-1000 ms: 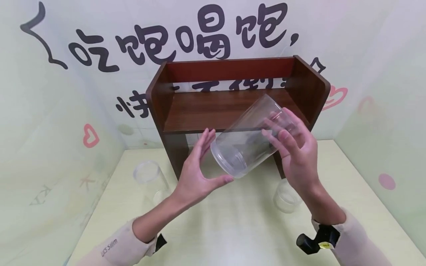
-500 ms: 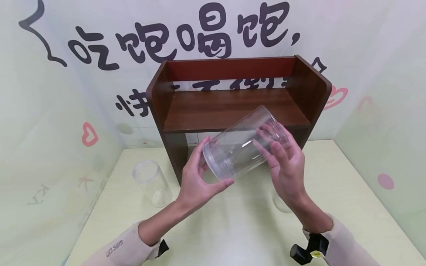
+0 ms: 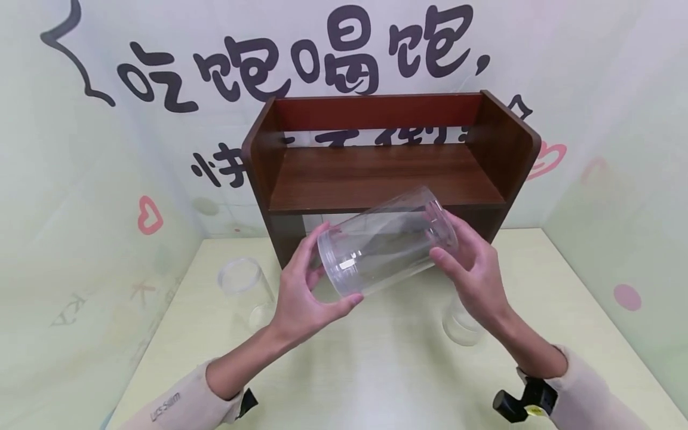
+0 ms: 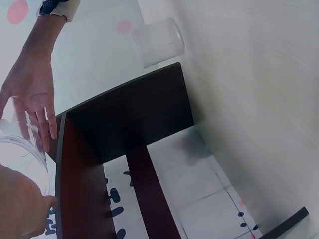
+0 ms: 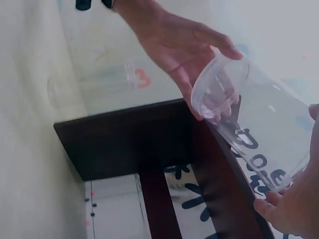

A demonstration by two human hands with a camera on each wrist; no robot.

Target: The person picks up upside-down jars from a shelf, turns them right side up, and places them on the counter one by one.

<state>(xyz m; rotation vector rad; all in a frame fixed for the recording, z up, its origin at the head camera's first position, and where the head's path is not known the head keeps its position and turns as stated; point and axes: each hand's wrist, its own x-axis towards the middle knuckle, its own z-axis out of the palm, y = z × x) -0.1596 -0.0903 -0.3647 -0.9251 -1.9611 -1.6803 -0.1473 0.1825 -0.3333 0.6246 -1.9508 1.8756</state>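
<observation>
Got the jar [image 3: 384, 239] gripped on its side between my left hand [image 3: 306, 286] at the mouth and right hand [image 3: 473, 272] at the base, in the air just below the bare shelf [image 3: 387, 176], so nothing's shelved yet, and two more jars [image 3: 244, 286] wait on the table [image 3: 376, 370] below.

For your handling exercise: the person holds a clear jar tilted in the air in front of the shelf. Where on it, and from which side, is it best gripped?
Probably at the two ends. The clear jar lies almost on its side, so the left hand cups the ribbed open rim from the left, and the right hand takes the base from the right. The smooth wall between looks slippery.
</observation>
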